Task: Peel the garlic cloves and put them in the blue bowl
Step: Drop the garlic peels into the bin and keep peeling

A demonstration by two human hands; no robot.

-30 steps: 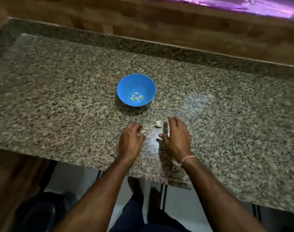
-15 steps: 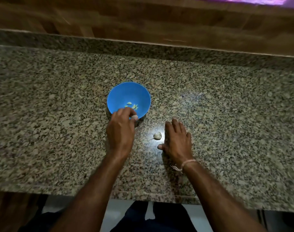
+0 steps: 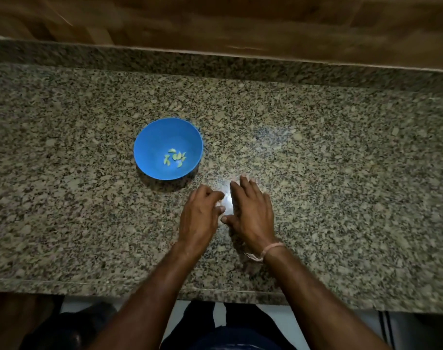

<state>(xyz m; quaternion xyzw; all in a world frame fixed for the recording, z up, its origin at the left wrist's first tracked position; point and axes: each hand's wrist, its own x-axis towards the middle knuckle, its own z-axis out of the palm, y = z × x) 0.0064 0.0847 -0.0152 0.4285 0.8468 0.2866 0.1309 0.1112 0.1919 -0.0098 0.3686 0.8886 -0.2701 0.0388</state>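
The blue bowl (image 3: 149,145) stands on the granite counter, with several peeled pale green garlic cloves (image 3: 175,157) at its bottom. My left hand (image 3: 199,218) lies on the counter just right of and nearer than the bowl. Its fingers curl toward a bright glare patch. My right hand (image 3: 252,210) rests flat beside it, fingers straight and pointing away from me. The unpeeled clove that lay between my hands is not plainly visible. Glare and my left fingertips cover that spot, so I cannot tell whether the left fingers hold it.
The speckled granite counter (image 3: 341,160) stretches wide to both sides. A raised granite lip and a wooden wall (image 3: 240,21) close off the far side. The counter's near edge (image 3: 114,286) runs below my forearms, with dark floor beneath.
My left hand has drawn back from the bowl's near rim to the spot beside my right hand. The loose clove on the counter has gone out of sight. The right hand stayed flat.
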